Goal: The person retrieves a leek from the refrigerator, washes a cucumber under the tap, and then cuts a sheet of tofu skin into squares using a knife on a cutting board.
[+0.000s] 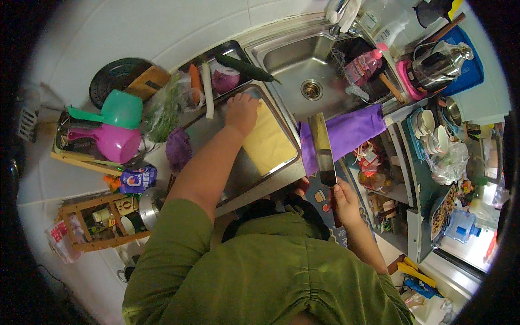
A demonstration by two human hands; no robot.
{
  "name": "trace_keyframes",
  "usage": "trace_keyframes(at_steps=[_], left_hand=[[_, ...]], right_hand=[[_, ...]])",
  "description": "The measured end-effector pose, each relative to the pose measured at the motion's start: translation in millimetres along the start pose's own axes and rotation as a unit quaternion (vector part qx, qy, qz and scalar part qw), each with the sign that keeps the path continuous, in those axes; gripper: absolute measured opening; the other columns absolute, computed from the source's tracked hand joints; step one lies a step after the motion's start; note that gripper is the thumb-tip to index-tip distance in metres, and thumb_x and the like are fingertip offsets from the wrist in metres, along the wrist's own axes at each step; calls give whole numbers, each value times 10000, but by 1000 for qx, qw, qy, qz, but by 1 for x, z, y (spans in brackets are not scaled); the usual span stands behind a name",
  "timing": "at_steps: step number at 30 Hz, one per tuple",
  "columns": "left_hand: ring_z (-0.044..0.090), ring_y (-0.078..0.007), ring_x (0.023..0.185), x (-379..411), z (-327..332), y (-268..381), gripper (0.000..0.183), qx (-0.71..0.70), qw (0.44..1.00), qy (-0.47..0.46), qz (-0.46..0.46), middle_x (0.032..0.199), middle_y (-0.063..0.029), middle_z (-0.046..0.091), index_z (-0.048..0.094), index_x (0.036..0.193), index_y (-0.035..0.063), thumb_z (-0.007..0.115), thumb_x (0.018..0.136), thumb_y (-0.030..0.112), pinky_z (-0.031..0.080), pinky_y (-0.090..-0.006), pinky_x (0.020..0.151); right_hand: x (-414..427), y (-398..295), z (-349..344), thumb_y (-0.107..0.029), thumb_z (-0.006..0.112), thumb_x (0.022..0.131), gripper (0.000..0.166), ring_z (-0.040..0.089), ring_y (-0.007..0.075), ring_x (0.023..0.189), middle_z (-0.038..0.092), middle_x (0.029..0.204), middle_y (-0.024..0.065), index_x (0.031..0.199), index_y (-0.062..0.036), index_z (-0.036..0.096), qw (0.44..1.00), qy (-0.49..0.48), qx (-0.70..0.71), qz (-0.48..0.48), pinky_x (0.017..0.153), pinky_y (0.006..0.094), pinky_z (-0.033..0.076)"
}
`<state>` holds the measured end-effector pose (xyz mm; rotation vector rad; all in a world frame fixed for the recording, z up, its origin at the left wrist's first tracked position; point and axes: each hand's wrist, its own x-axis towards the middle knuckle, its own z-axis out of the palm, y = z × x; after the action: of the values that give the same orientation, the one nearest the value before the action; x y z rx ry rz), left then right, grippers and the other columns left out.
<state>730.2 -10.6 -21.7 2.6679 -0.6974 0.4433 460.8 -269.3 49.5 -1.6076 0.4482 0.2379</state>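
My left hand (pixel 242 111) lies at the far left corner of a yellow, cloth-like sheet (pixel 270 140) in a shallow metal tray (pixel 297 156); whether its curled fingers grip the sheet cannot be told. My right hand (pixel 346 201) is shut on the handle of a cleaver (pixel 323 148). The cleaver's broad blade points away from me, right of the tray and in front of a purple cloth (pixel 353 126). Beyond my left hand, a second tray carries a dark green cucumber (pixel 243 67), a carrot (pixel 195 83), a long white vegetable stalk (pixel 209 91) and a purple vegetable (pixel 226 80).
A steel sink (pixel 290 87) adjoins the tray; a pink soap bottle (pixel 363 65) stands at its rack. To the left are bagged greens (pixel 168 107), a crumpled purple cloth (pixel 178 149), a pink ladle (pixel 118 144) and a green ladle (pixel 122 109). Bowls (pixel 436 138) stand at right.
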Motion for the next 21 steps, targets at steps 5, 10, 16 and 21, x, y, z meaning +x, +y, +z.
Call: trace_keyframes(at_steps=[5,10,16,21], left_hand=[[555,-286,876,-6,-13,9,71,-64,992,-87,-59,846,-81,593,595,738,115,573,690,67,412,-437,748],[560,-287,869,-24,-43,-3,37,-73,989,-121,38,823,-84,590,589,713,96,553,723,98,391,-447,809],[545,-309,912,-73,-94,-44,16,-153,965,-213,-18,855,-98,588,594,674,50,583,682,41,436,-411,781],[530,-334,978,-115,-109,-91,43,-105,980,-141,-89,1022,-138,577,615,695,49,591,677,18,438,-386,837]], right_hand=[[0,-2,-1,-204,435,959,321,469,80,564,489,679,-12,1231,-46,503,1000,1,10,10,516,222,398],[2,-2,-1,-203,434,959,314,474,88,546,492,678,0,1217,-40,508,1000,9,-5,-14,509,227,402],[6,0,4,-211,440,958,311,486,95,549,495,677,15,1210,-41,503,1000,12,18,-5,505,234,410],[10,-9,13,-227,440,959,321,482,97,545,481,649,7,1207,-32,500,1000,15,3,1,497,238,407]])
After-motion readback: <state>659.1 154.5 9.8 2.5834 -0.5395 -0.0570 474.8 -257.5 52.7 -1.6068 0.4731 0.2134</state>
